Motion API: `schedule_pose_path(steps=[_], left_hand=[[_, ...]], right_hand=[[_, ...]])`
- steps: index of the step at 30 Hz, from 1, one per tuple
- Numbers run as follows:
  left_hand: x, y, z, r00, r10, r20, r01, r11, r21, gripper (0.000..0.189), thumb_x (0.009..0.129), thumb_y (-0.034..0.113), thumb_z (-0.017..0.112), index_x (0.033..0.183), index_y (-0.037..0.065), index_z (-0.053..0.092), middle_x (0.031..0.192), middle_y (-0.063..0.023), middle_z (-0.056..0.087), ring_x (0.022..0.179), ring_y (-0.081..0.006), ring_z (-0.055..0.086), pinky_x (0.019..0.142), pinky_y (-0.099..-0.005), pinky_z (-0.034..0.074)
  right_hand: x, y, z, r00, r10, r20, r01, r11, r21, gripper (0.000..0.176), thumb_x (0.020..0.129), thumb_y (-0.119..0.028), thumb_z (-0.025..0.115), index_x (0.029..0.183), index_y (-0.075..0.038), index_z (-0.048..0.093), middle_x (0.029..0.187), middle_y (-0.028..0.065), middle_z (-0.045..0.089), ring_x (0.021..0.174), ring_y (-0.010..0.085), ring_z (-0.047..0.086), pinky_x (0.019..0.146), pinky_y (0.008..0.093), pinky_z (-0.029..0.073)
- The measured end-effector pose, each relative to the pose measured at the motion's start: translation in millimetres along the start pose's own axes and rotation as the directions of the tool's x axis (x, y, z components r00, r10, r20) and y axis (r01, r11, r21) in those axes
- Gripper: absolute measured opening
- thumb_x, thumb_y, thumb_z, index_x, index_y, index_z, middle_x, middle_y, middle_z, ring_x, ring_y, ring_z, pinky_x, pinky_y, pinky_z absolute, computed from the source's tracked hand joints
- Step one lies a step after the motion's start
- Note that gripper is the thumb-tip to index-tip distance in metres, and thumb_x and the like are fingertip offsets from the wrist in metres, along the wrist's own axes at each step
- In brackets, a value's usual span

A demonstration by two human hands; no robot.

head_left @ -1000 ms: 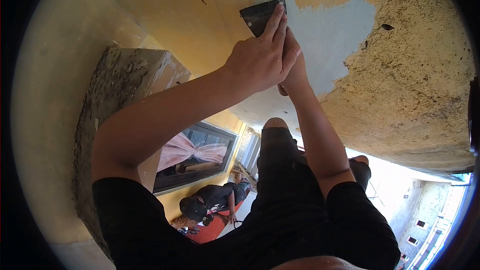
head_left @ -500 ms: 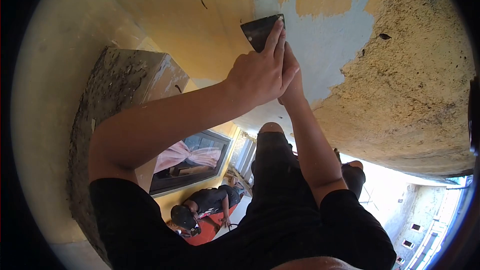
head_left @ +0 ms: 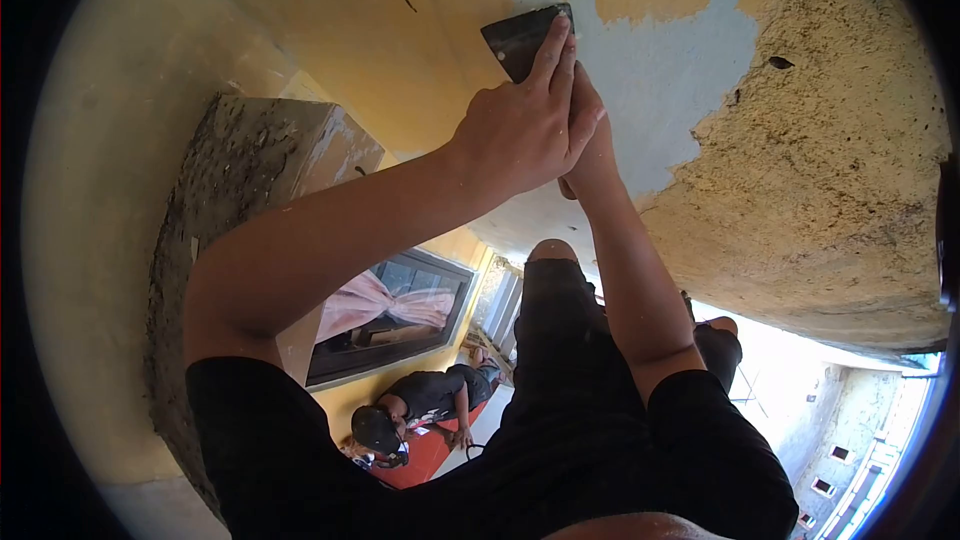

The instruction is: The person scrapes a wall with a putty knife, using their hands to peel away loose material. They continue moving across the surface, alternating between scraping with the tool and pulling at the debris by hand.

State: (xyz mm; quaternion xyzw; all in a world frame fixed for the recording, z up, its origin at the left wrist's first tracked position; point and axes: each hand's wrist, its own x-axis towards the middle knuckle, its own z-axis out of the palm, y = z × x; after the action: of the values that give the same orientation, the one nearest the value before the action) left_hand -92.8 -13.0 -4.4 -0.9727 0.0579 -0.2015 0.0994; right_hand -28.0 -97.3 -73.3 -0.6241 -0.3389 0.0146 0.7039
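A scraper with a wide dark blade (head_left: 517, 40) lies against the yellow painted wall (head_left: 440, 50), its edge beside a bare grey patch (head_left: 650, 80). My left hand (head_left: 515, 130) wraps over the tool, two fingers stretched along the blade's right side. Behind it, my right hand (head_left: 588, 95) is closed around the handle, mostly covered by the left. Only the lower end of the handle (head_left: 568, 188) peeks out under the hands. Ragged paint edges border the grey patch.
Rough, crumbly plaster (head_left: 830, 160) spreads to the right. A blocky ledge with a rough face (head_left: 225, 170) juts out at left. Below are a window with pink curtains (head_left: 420, 307) and another person in a black cap (head_left: 375, 430), on a red surface (head_left: 425, 460).
Both hands and the scraper have moved a little up along the wall, grip unchanged. The whole view has shifted slightly. The other person stays low at the left.
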Motion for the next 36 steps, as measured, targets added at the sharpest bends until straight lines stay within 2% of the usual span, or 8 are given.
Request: schedule_pose_path(steps=[2,9,11,14,30,33,35,36], left_hand=[[-0.2,-1.1,2.3,1.0,0.017,-0.022,-0.017,1.0,0.002,0.068,0.1,0.045,0.04,0.137,-0.011,0.044,0.15,-0.0276,0.034,0.079,-0.0369,0.071,0.056,-0.039,0.059],[2.8,-3.4,-2.9,0.994,0.029,-0.103,-0.029,1.0,-0.001,0.068,0.1,0.045,0.04,0.137,-0.012,0.043,0.149,-0.0277,0.035,0.078,-0.0381,0.071,0.055,-0.0401,0.059],[1.5,-0.2,-9.3,0.999,0.007,-0.039,-0.007,1.0,-0.002,0.068,0.1,0.045,0.04,0.137,-0.012,0.043,0.149,-0.0279,0.035,0.076,-0.0382,0.071,0.055,-0.0399,0.059],[-3.5,7.8,-9.2,1.0,0.0,-0.007,0.0,0.999,0.032,0.068,0.1,0.045,0.04,0.136,-0.012,0.044,0.149,-0.0284,0.035,0.073,-0.0379,0.071,0.054,-0.0393,0.059],[-3.5,4.0,2.5,1.0,0.009,0.013,-0.009,1.0,0.022,0.065,0.1,0.043,0.039,0.136,-0.011,0.045,0.148,-0.0278,0.036,0.079,-0.0373,0.071,0.055,-0.0396,0.059],[-3.2,2.6,5.6,0.993,0.063,-0.101,-0.062,0.998,0.014,0.066,0.099,0.045,0.039,0.132,-0.012,0.049,0.147,-0.0321,0.036,0.062,-0.0321,0.07,0.047,-0.0387,0.056],[-3.1,3.9,3.3,0.995,0.066,-0.069,-0.064,0.998,0.019,0.067,0.099,0.045,0.04,0.133,-0.012,0.048,0.147,-0.0311,0.037,0.063,-0.0321,0.07,0.046,-0.0383,0.056],[-3.2,4.6,2.4,0.995,0.068,-0.07,-0.067,0.998,0.018,0.067,0.099,0.045,0.04,0.133,-0.012,0.048,0.147,-0.0311,0.037,0.063,-0.0321,0.07,0.046,-0.0383,0.056]], right_hand=[[1.8,2.4,1.8,0.999,-0.01,-0.032,0.012,0.999,0.04,0.041,0.09,-0.015,0.062,0.125,0.004,0.049,0.106,0.0192,0.063,0.095,0.029,0.063,0.08,0.035,0.05],[6.8,-6.9,1.2,0.999,-0.01,-0.036,0.014,0.995,0.099,0.043,0.089,-0.014,0.064,0.125,0.003,0.049,0.106,0.0154,0.064,0.095,0.0228,0.062,0.081,0.0338,0.05],[5.8,-3.1,-0.6,0.996,-0.09,0.013,0.09,0.996,0.029,0.068,0.09,-0.017,0.062,0.148,0.001,0.031,0.123,0.0167,0.06,0.105,0.0189,0.06,0.086,0.0299,0.05],[-3.7,-3.3,1.1,0.971,-0.222,-0.091,0.216,0.974,-0.065,0.048,0.087,-0.016,0.067,0.125,0.004,0.048,0.107,0.0175,0.063,0.093,0.0249,0.063,0.08,0.0338,0.051],[-6.2,2.0,1.7,0.983,-0.161,-0.086,0.162,0.987,-0.003,0.048,0.087,-0.017,0.067,0.126,0.003,0.049,0.11,0.0195,0.063,0.097,0.0292,0.065,0.079,0.0358,0.052],[-7.1,-2.2,-2.3,0.999,-0.012,0.029,0.012,1.0,-0.004,0.07,0.09,-0.018,0.063,0.148,0.003,0.03,0.142,0.0193,0.048,0.126,0.0244,0.051,0.102,0.0337,0.042],[-6.3,2.4,0.8,0.988,-0.108,-0.107,0.105,0.994,-0.033,0.047,0.087,-0.018,0.067,0.125,0.002,0.05,0.108,0.0193,0.064,0.095,0.0306,0.066,0.078,0.0362,0.052],[-5.5,3.0,0.1,0.988,-0.109,-0.109,0.106,0.994,-0.035,0.047,0.087,-0.018,0.067,0.125,0.002,0.05,0.108,0.0193,0.064,0.095,0.0306,0.066,0.078,0.0362,0.052]])
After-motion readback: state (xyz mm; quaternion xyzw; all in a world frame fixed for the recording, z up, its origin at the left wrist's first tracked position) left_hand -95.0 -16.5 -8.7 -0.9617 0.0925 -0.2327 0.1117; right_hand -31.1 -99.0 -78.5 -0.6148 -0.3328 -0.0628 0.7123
